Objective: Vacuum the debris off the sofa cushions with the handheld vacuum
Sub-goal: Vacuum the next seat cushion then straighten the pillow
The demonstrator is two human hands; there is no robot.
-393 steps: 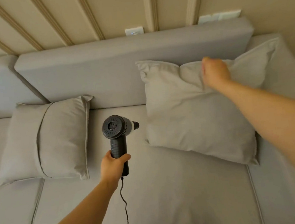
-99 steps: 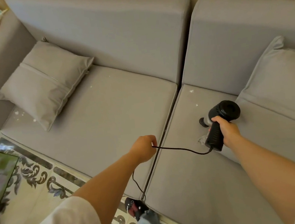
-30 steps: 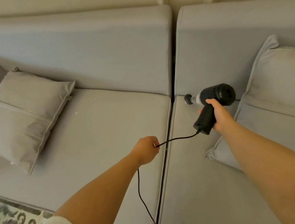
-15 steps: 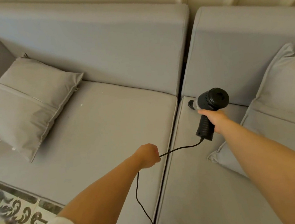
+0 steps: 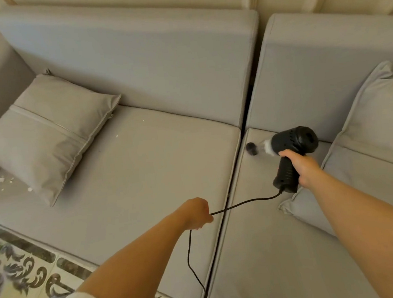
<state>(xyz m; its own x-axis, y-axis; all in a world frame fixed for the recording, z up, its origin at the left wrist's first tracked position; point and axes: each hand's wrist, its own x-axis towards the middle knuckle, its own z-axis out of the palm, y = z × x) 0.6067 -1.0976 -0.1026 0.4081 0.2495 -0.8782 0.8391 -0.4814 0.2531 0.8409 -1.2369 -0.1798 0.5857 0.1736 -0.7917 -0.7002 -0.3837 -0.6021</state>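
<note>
Step in hand: finishing the back corner of the right seat cushion, then, by my reading, crossing to the left one.
Vacuum: the handheld vacuum hangs over that corner, nozzle pointing left, close to the seam; contact with the fabric cannot be told.
Right hand: wrapped round the black handle.
Left hand: curled round the cord, lifting it off the seat.
Debris: white crumbs near the left pillow's corner, more white crumbs at its lower left edge.
Done well: keep the nozzle low and slow, feed slack before reaching left.
Watch for: a taut cord tugging the vacuum; crumbs possibly hidden under the pillow, so lifting it would be wise.
</note>
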